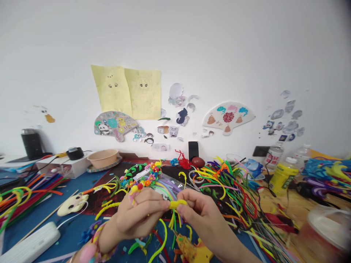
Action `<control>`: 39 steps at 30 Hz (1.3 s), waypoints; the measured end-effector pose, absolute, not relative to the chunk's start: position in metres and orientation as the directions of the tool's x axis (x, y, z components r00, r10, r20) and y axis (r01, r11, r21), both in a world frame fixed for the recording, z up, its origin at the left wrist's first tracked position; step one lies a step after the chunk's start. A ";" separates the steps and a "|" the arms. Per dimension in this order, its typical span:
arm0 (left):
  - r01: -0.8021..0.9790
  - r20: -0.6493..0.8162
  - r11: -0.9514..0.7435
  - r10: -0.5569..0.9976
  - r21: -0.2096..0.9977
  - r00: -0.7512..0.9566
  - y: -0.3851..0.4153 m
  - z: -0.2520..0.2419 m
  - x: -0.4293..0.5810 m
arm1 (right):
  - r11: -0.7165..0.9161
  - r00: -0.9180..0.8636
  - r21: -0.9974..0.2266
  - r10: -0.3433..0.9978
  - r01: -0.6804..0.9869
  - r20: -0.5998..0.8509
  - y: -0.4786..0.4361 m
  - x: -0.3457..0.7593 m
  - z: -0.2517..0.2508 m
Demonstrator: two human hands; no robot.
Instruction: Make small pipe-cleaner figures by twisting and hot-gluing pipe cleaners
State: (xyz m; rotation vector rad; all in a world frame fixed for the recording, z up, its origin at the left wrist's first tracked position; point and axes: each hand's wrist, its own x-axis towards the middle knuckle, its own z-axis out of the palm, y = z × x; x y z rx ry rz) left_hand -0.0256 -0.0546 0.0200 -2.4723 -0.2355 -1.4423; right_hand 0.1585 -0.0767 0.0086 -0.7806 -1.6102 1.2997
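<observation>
Above the bench, toward its near edge, a yellow pipe cleaner is held between left hand and right hand, fingertips of both clamped on its ends. Light, soft, bendable handling is expected; it is best pinched near the ends.

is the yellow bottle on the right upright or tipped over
Upright: the yellow bottle stands with its white cap at the top.

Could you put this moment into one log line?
right hand: pinching yellow fuzzy piece; left hand: at its left end; yellow bottle: standing, right side; wall: painted fan
</observation>
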 end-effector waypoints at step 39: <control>0.578 0.944 -0.809 0.095 -0.111 0.315 -0.069 0.007 -0.006 | 0.777 -0.027 -0.411 0.480 0.477 0.877 -0.079 0.145 -0.016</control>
